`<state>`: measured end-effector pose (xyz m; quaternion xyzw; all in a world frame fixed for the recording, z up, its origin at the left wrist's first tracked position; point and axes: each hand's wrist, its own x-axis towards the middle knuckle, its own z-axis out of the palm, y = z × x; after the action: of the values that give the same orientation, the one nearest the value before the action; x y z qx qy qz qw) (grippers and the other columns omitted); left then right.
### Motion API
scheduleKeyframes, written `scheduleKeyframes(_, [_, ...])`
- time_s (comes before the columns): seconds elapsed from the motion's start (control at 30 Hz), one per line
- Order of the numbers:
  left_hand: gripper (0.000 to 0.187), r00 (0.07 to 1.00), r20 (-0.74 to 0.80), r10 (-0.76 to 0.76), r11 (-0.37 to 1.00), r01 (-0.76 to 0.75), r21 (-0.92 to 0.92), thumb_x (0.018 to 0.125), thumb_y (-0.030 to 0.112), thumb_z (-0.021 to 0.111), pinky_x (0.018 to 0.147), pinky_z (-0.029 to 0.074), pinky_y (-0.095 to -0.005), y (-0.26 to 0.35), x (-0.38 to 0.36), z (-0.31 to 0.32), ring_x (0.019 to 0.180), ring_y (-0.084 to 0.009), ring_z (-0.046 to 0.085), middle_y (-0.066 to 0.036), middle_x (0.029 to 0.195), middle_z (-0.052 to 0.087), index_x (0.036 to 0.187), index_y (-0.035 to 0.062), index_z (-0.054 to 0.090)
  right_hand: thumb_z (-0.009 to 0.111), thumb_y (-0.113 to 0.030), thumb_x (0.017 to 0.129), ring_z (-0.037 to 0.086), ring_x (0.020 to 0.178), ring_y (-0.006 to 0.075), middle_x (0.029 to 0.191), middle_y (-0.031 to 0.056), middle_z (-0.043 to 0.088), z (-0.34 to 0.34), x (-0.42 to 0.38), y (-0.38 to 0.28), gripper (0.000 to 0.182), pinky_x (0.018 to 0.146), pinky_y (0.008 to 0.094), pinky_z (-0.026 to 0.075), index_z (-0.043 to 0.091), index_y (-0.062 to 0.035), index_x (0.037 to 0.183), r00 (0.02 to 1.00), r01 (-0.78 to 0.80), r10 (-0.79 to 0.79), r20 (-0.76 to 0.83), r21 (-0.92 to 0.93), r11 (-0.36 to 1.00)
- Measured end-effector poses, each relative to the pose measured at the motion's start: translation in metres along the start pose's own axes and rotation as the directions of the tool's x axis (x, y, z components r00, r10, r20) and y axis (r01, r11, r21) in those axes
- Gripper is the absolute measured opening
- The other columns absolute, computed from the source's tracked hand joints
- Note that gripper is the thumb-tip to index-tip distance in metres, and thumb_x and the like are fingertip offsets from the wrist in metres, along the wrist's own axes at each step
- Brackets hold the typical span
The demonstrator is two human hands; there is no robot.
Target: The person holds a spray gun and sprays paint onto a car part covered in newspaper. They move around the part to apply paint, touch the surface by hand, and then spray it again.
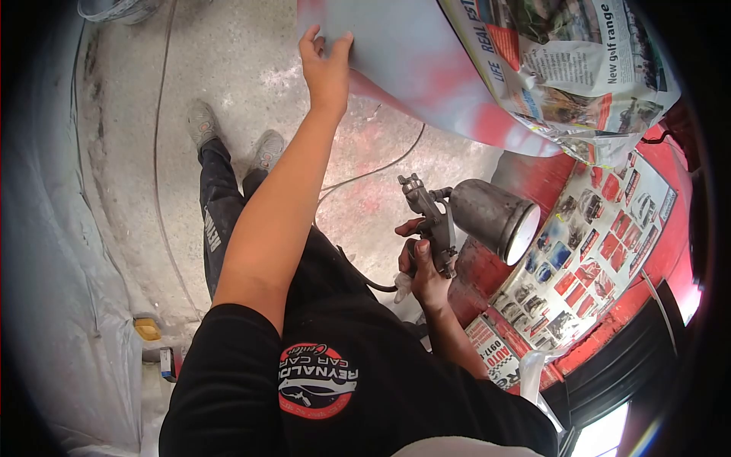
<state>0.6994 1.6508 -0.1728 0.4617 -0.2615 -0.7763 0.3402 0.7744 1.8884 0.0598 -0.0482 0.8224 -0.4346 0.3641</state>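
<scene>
My left hand [327, 70] is stretched out at the edge of a car body panel [403, 53] with patchy grey and red paint. Its thumb and index finger are spread apart and overlap the panel's surface. Lower down, my right hand [425, 268] is wrapped around the handle of a spray gun [432, 221]. The gun's dark metal cup [487, 217], with a pale lid, sticks out to the right, and its nozzle points up and away from me. A dark hose [369, 283] runs from under the grip.
Newspaper and plastic masking [586, 68] cover the panel's upper right. Printed posters [586, 251] lie over a red surface at right. Plastic sheeting [68, 289] hangs at left. A cable [158, 145] crosses the concrete floor; a yellow item [147, 329] lies by the sheeting.
</scene>
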Motion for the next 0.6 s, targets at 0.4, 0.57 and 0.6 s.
scheduleKeyframes(0.4, [0.077,0.995,0.084,-0.06,0.994,0.067,-0.084,0.086,0.028,0.078,0.113,0.034,-0.0398,0.019,0.002,0.001,0.133,-0.0278,0.045,-0.019,0.141,0.048,0.149,0.0021,0.041,0.063,-0.034,0.102,0.046,0.056,0.0042,0.097,0.008,0.068,0.0,0.0,-0.001,0.042,0.052,0.0229,0.037,0.058,0.0024,0.121,1.0,-0.011,0.011,0.003,0.009,1.0])
scheduleKeyframes(0.57, [0.078,0.995,0.068,-0.069,0.996,0.073,-0.061,0.085,0.026,0.078,0.113,0.033,-0.0408,0.021,0.003,0.001,0.132,-0.0283,0.045,-0.019,0.141,0.048,0.148,0.0023,0.04,0.062,-0.033,0.102,0.045,0.056,0.0038,0.094,0.0072,0.068,-0.002,0.0,0.0,0.04,0.052,0.023,0.036,0.059,0.0019,0.122,0.999,-0.033,0.033,0.027,-0.018,0.999])
scheduleKeyframes(0.6, [0.078,0.995,0.07,-0.069,0.995,0.074,-0.061,0.085,0.026,0.078,0.114,0.033,-0.0409,0.02,0.004,0.002,0.133,-0.0285,0.045,-0.02,0.142,0.048,0.149,0.0024,0.04,0.062,-0.033,0.102,0.045,0.056,0.0037,0.093,0.0071,0.068,-0.003,0.0,-0.001,0.04,0.051,0.023,0.036,0.059,0.0018,0.122,0.999,-0.033,0.033,0.026,-0.017,0.999])
